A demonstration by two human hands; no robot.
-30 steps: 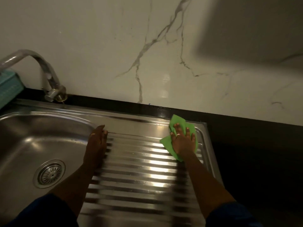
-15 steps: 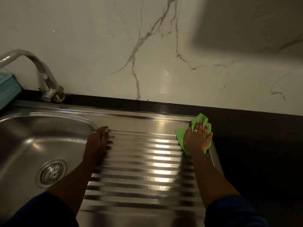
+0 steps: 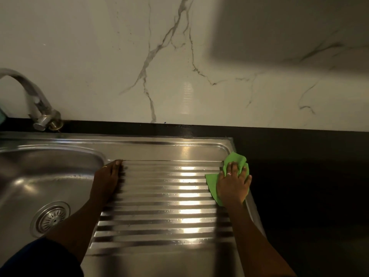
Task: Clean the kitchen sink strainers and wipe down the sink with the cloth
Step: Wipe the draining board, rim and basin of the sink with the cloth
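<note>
Now the green cloth (image 3: 214, 181) is seen carried rightward to the drainboard's (image 3: 159, 196) far right edge, pressed flat under the right hand (image 3: 233, 183), fingers spread. The left hand (image 3: 108, 179), fingers together, is braced beside the basin. The strainer (image 3: 52, 218) sits seated; basin wiping is judged outstanding.

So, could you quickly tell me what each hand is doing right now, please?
Left hand: open, holding nothing, resting flat on the drainboard beside the basin.
Right hand: open, fingers spread, pressing the green cloth onto the drainboard's right edge.
</note>
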